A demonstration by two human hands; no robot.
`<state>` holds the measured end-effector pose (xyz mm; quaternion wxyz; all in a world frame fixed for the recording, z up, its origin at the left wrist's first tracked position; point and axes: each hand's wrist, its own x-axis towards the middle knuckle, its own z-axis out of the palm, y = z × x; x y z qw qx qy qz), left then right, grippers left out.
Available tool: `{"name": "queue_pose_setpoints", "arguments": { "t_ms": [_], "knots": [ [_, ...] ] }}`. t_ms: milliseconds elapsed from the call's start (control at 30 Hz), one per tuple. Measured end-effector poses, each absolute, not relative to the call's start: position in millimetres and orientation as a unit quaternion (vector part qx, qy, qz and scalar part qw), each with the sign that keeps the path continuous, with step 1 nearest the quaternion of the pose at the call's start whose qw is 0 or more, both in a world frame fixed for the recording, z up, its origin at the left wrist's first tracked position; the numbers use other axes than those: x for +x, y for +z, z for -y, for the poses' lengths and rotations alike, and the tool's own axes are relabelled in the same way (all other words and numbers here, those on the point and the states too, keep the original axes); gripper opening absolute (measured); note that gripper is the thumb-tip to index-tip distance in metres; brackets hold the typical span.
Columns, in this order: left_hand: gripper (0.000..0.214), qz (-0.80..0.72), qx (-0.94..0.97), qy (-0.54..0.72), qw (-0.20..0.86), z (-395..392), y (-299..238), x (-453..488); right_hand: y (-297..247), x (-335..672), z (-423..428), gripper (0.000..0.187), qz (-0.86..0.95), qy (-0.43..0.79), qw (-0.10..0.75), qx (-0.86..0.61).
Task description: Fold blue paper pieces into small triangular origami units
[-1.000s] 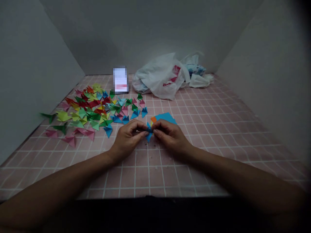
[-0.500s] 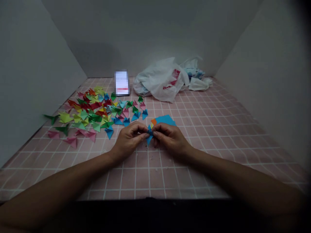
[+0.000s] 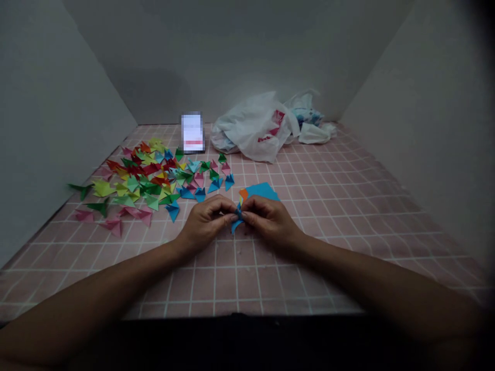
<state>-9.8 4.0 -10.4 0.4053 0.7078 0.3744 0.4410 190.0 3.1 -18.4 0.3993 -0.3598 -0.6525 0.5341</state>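
Observation:
A small folded piece of blue paper (image 3: 237, 224) is held up between both hands, over the middle of the table. My left hand (image 3: 209, 219) pinches its left side between thumb and fingers. From the right, my right hand (image 3: 269, 219) pinches the same piece, its thumb and fingertips almost meeting the left ones. The lower tip of the paper bends out below the thumbs; the rest is largely hidden by the fingers. Just behind my right hand lies a stack of blue paper sheets (image 3: 264, 190), with an orange piece (image 3: 243, 195) showing at its left edge.
Many folded paper cranes (image 3: 150, 186) in several colours spread over the table's left side. Behind them stands a lit phone (image 3: 192, 133). A white plastic bag (image 3: 251, 129) and a smaller bundle (image 3: 311, 123) lie at the back. Pale walls enclose the pink checked tablecloth (image 3: 348, 216).
The lower tip of the blue paper, straight and pointed before, now curves toward the left. Both hands keep their pinch and have barely moved. The view has shifted slightly.

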Motion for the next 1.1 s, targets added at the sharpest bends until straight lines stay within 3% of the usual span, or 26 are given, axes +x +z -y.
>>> {"name": "queue_pose_setpoints", "arguments": {
  "t_ms": [100, 267, 433, 700, 1100],
  "knots": [
    [0.002, -0.382, 0.705, 0.438, 0.407, -3, -10, -9, -21, 191, -4, 0.011, 0.677, 0.492, 0.409, -0.365],
    [0.004, -0.394, 0.682, 0.434, 0.438, -3, -11, -9, -23, 195, -8, 0.002, 0.798, 0.244, 0.452, -0.316],
    [0.008, -0.402, 0.643, 0.423, 0.496, -2, -14, -9, -21, 198, -9, 0.016, 0.855, 0.112, 0.423, -0.278],
    [0.006, -0.392, 0.680, 0.418, 0.457, -3, -12, -9, -24, 197, -10, 0.026, 0.870, 0.047, 0.407, -0.275],
    [0.005, -0.473, 0.779, 0.358, 0.202, -20, -22, -20, -30, 198, -19, 0.023, 0.854, 0.094, 0.370, -0.353]
  ]
}}
